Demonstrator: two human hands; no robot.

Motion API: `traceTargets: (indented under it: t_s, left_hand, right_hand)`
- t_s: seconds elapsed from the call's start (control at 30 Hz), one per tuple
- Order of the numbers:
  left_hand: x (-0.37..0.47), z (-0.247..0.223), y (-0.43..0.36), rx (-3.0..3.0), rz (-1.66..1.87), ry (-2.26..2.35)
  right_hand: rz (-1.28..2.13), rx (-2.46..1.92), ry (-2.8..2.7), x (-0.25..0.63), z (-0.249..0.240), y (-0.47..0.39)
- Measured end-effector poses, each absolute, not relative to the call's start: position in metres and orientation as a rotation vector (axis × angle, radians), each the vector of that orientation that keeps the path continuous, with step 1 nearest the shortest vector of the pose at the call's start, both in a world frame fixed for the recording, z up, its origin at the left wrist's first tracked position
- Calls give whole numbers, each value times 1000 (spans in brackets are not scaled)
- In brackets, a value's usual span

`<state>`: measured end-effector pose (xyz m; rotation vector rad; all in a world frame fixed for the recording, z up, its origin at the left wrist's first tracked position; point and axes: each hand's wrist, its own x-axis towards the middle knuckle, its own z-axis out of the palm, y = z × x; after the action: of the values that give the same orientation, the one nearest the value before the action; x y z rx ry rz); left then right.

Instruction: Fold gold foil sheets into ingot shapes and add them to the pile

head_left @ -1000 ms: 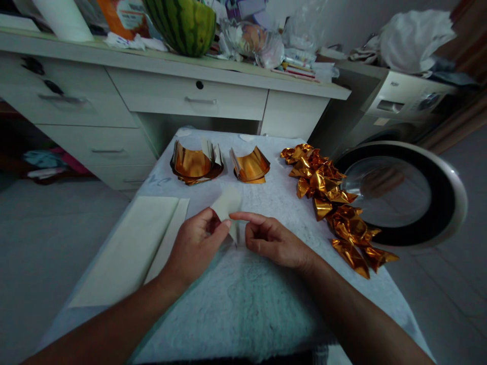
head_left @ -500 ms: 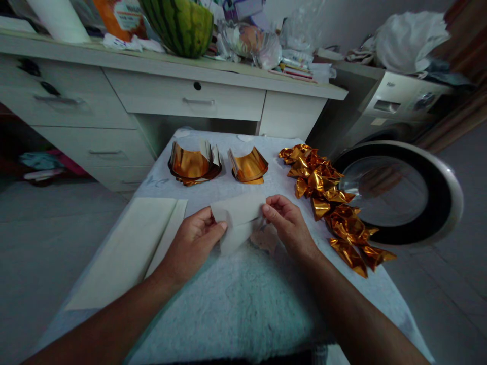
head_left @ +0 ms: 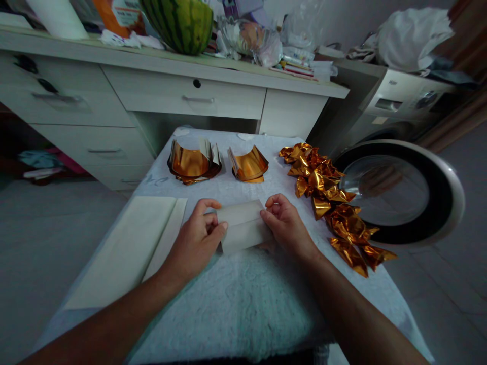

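Note:
A small sheet of white paper (head_left: 243, 225) with a crease across it is held up over the cloth-covered table. My left hand (head_left: 200, 235) pinches its left edge between thumb and fingers. At the opposite edge, my right hand (head_left: 287, 223) grips the paper the same way. Beyond the hands lie two stacks of curved gold foil sheets, a larger left stack (head_left: 192, 162) and a smaller right stack (head_left: 249, 165). Several folded gold foil pieces (head_left: 323, 190) are heaped along the table's right side. Larger white paper sheets (head_left: 117, 248) lie flat by my left forearm.
The table (head_left: 228, 314) stands against a white drawer cabinet (head_left: 194, 99). On the countertop are a cut watermelon (head_left: 178, 25), an orange bag (head_left: 119, 20) and plastic-wrapped items. At the right, the round door (head_left: 399, 192) of a washing machine (head_left: 395, 101) hangs open beside the table.
The paper has been tilted and flattened out between both hands, its crease now running straight across. My left fingers have shifted upward along its edge.

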<state>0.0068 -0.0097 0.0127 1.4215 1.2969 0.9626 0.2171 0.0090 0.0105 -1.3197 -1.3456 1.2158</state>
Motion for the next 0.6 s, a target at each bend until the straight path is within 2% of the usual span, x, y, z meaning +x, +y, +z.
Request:
traceTargets:
  t_s: [0.3, 0.43, 0.6]
  left_hand:
    - [4, 9, -7, 2139, 600, 1477]
    - [1, 5, -6, 2329, 516, 1486]
    - [2, 2, -6, 2461, 636, 1319]
  right_hand:
    - [689, -1552, -1936, 216, 12, 5]
    - [644, -1625, -2042, 216, 17, 5]
    - [704, -1604, -2106, 223, 21, 6]
